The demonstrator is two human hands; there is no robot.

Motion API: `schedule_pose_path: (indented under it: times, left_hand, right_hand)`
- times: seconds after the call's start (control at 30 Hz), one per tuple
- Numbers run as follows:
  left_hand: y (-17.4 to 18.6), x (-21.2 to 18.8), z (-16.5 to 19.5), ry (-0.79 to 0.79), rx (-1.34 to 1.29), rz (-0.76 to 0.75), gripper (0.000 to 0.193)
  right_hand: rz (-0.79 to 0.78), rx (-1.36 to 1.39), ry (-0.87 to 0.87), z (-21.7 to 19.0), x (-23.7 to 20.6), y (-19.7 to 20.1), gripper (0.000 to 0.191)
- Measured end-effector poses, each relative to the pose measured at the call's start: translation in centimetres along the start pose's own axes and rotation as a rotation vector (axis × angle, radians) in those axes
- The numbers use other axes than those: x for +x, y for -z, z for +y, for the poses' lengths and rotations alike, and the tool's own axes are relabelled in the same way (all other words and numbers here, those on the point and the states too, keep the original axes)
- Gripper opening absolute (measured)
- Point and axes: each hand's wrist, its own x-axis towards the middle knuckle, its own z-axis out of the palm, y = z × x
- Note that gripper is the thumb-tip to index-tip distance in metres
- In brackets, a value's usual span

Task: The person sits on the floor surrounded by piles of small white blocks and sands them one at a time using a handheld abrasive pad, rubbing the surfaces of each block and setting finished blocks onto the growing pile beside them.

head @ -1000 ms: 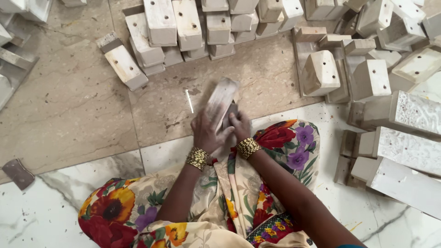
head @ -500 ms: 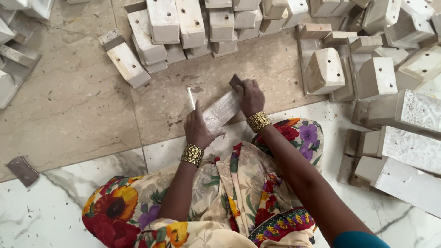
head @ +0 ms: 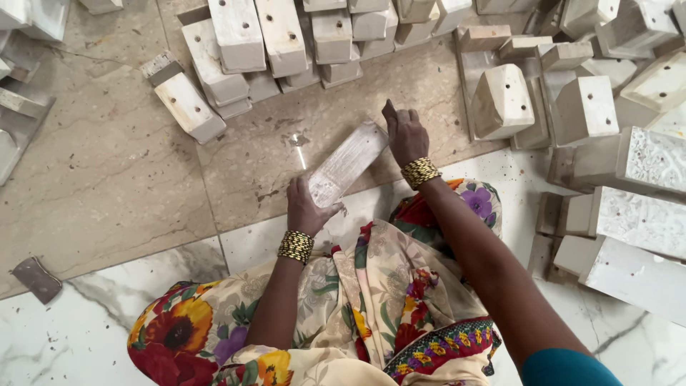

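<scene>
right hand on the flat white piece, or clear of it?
Touching. The head view shows the right hand pressed against the far end of the flat white piece, with no gap; the left hand grips its near end.

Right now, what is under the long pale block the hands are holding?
Beneath the long pale block lies beige stone floor with a thin white stick beside it. The left hand grips its near end, the right hand its far end. The block's underside is hidden.

A slab [head: 348,163] is held on the floor [head: 107,179] between the left hand [head: 306,207] and right hand [head: 404,134]. Blocks [head: 286,36] are ranged beyond it, and more blocks [head: 607,143] are stacked to its right.
</scene>
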Motion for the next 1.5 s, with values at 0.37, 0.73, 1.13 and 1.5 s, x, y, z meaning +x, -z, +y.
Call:
schedule_pose_path:
  times: [0.37, 0.73, 1.13, 1.5]
  left_hand:
    - [-0.5, -0.1, -0.2, 0.128, 0.009, 0.166, 0.099]
    - [-2.4, -0.2, -1.4, 0.287, -0.974, -0.397, 0.050]
    - [-2.0, 0.2, -2.4, 0.355, -0.668, -0.181, 0.035]
    - [-1.5, 0.2, -1.3, 0.347, -0.564, -0.287, 0.037]
  right_hand:
    - [-0.039, 0.397, -0.174, -5.9, -4.9, 0.7, 0.033]
    - [-0.424, 0.166, -0.109, -8.8, -3.4, 2.3, 0.132]
    - [-0.118, -0.287, -0.428, 6.6, 2.4, 1.0, 0.096]
    - [0.017, -0.468, -0.124, 12.7, 4.0, 0.6, 0.046]
